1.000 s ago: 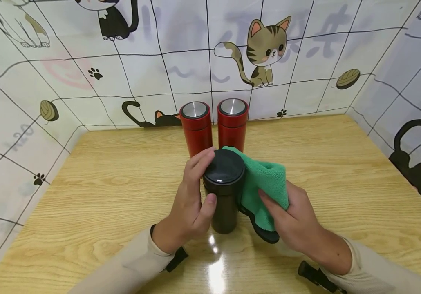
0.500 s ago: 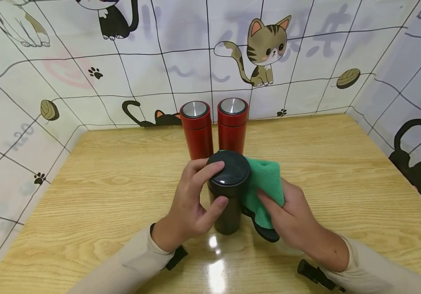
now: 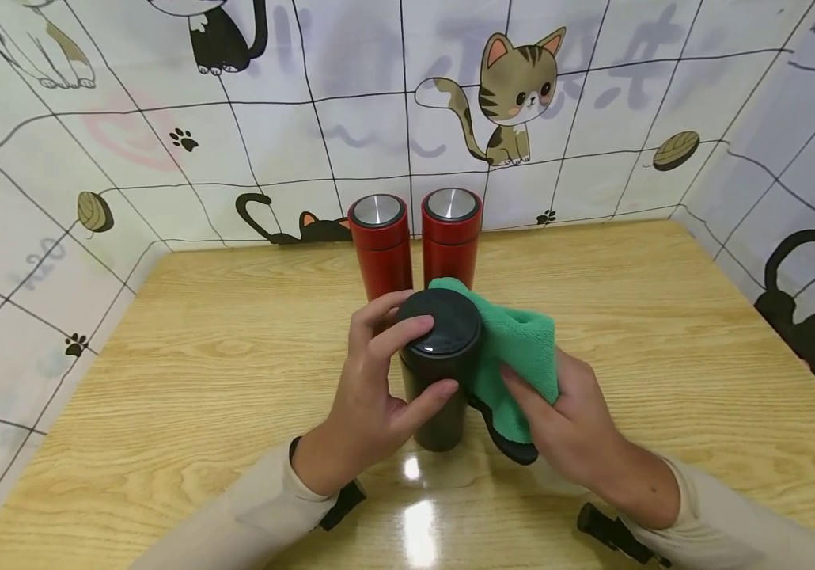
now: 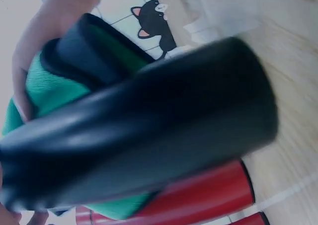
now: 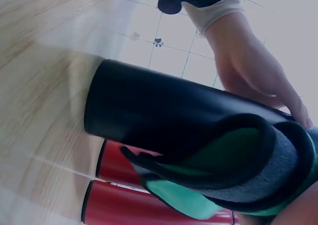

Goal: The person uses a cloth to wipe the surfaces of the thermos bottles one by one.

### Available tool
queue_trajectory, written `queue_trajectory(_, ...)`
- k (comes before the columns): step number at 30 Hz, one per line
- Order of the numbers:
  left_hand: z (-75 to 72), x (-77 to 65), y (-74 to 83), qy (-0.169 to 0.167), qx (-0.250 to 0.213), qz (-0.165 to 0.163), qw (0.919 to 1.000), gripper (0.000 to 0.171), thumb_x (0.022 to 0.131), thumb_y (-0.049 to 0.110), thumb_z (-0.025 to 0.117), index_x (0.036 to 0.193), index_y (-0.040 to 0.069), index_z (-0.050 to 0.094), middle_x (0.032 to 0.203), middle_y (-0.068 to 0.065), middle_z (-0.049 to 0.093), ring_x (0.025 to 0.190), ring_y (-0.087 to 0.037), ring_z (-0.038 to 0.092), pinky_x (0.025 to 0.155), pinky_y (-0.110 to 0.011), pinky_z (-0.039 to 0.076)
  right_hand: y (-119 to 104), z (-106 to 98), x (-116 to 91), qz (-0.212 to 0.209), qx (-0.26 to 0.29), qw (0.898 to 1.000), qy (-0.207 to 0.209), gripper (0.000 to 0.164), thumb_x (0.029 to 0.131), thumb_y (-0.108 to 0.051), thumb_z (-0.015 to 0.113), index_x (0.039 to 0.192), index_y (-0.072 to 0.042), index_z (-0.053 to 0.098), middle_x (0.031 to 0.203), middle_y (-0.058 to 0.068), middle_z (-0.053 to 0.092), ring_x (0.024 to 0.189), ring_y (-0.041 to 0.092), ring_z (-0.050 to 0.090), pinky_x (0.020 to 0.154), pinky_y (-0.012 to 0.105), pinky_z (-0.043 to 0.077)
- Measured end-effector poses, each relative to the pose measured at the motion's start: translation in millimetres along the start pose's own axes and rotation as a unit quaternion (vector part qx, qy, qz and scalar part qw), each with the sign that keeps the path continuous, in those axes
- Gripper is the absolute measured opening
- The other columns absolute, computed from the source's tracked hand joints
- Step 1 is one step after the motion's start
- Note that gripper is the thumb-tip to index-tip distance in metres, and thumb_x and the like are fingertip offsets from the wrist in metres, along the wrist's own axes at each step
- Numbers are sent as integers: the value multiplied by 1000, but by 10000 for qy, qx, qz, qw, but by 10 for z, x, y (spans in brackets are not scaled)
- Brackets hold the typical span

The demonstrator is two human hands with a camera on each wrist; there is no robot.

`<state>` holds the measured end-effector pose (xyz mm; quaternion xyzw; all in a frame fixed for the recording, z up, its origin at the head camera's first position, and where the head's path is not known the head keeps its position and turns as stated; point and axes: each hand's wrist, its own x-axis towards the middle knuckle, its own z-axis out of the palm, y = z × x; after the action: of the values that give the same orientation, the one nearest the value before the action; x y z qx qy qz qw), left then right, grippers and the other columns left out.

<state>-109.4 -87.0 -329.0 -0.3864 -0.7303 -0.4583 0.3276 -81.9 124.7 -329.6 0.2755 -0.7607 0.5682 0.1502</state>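
A dark bottle with a black lid [image 3: 440, 321] is upright in front of me in the head view. My left hand [image 3: 368, 388] grips it near the top, one finger on the lid and the thumb across the front. My right hand [image 3: 571, 419] holds a folded green cloth [image 3: 517, 356] with dark edging against the bottle's right and back side. In the left wrist view the bottle [image 4: 164, 120] lies across the picture, blurred. The right wrist view shows the cloth's grey-and-black edge [image 5: 278, 160] along the bottle [image 5: 149, 106]. Whether its base touches the table is unclear.
Two red bottles [image 3: 382, 253] [image 3: 450, 237] with silver-topped lids stand side by side behind the dark bottle. The wooden table [image 3: 236, 340] meets a wall covering [image 3: 350, 142] with cat drawings at the back and both sides.
My left fingers have shifted onto the lid and the thumb farther across the bottle, which sits slightly more to the right. The cloth slid down toward me, then back up behind the bottle.
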Motion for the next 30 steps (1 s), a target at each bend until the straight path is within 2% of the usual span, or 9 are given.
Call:
queue_trajectory(5, 5, 16, 25, 350, -58, 77, 9993, 50, 93, 34, 68, 122, 3, 43, 139, -31, 39, 126, -41, 49, 106, -41, 47, 33, 1, 6, 461, -295, 9945, -890, 44, 101, 0, 52, 143, -11, 52, 131, 5, 66, 109, 7, 66, 89, 23, 56)
queue_trajectory(7, 5, 17, 23, 403, -47, 131, 9991, 50, 93, 32, 70, 122, 2, 42, 139, -31, 39, 129, -42, 47, 107, -40, 47, 37, 2, 0, 541, -378, 9927, -1007, 43, 101, -2, 52, 143, -12, 52, 131, 5, 66, 108, 7, 66, 89, 23, 56)
queue_trajectory(11, -6, 19, 30, 300, -20, 173, 9994, 50, 93, 31, 69, 123, 2, 42, 141, -30, 41, 130, -41, 48, 108, -40, 47, 16, 10, -24, 324, -259, 9973, -610, 46, 98, 4, 53, 143, -10, 53, 132, 9, 66, 113, 7, 65, 90, 21, 56)
queue_trajectory(15, -24, 22, 19, 101, -81, 195, 9997, 42, 100, 30, 56, 124, 0, 40, 142, -29, 42, 130, -39, 49, 108, -40, 46, -7, 20, -38, -37, -75, 9998, -166, 50, 94, 12, 54, 140, -7, 56, 129, 13, 66, 115, 6, 64, 92, 19, 54)
queue_trajectory(18, -38, 24, -11, 42, -138, 332, 9993, 35, 98, 20, 46, 125, -2, 41, 141, -30, 41, 131, -39, 47, 108, -41, 45, -1, 17, -33, -1, -99, 9995, -283, 51, 94, 11, 54, 141, -9, 54, 130, 11, 66, 114, 6, 64, 92, 19, 54)
queue_trajectory(21, -56, 28, -29, 23, -145, 443, 9989, 38, 90, 12, 44, 125, -4, 41, 140, -31, 42, 132, -39, 46, 107, -42, 45, 17, 17, -24, 208, -225, 9980, -546, 50, 97, 7, 53, 144, -11, 52, 133, 9, 64, 114, 5, 64, 90, 20, 55)
queue_trajectory(23, -67, 30, -29, -16, -117, 457, 9989, 38, 90, 12, 44, 125, -4, 42, 141, -29, 42, 132, -38, 47, 107, -42, 45, 23, 20, -25, 290, -295, 9975, -569, 50, 97, 6, 53, 144, -11, 52, 134, 9, 64, 114, 5, 63, 90, 20, 55)
queue_trajectory(27, -79, 44, -11, -52, -41, 536, 9985, 36, 99, 21, 44, 125, -4, 45, 140, -29, 44, 131, -39, 48, 106, -42, 47, 5, 27, -28, 25, -320, 9994, -117, 51, 93, 11, 56, 140, -7, 56, 128, 12, 67, 112, 4, 65, 91, 18, 54)
queue_trajectory(30, -79, 58, 9, -40, 53, 595, 9982, 38, 101, 26, 47, 124, -4, 48, 139, -29, 44, 128, -38, 51, 103, -42, 49, -11, 25, -30, -228, -279, 9993, 113, 52, 90, 15, 57, 138, -6, 58, 126, 10, 68, 112, 4, 65, 92, 17, 53)
